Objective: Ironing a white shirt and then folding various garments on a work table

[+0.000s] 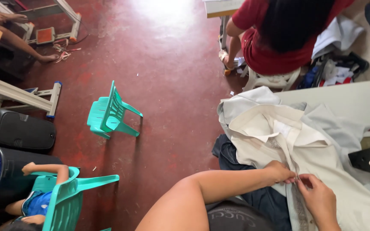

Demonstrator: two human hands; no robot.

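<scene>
Both hands pinched together on the cream garment [322,158], lying in the lap and spilling up onto the grey table [347,100]. Left hand [281,172] and right hand [320,199] fingertips meeting at the centre seam, gripping a small fold; exact thing between the fingers too small to tell.

Risks, as judgement:
- Loose hem near the dark cloth [232,156] below; could snag or slide off toward the red floor [168,85].
- Pull too hard at the seam: fabric shifts, grip lost.

Around: tipped green chair [110,113] well apart on the left, second green chair [67,194] with a child in it, black case [20,130], person in a red shirt [275,47] on a white stool [270,79] just beyond the table. Nothing blocking the hands; bulk of cloth crowding the lap.
</scene>
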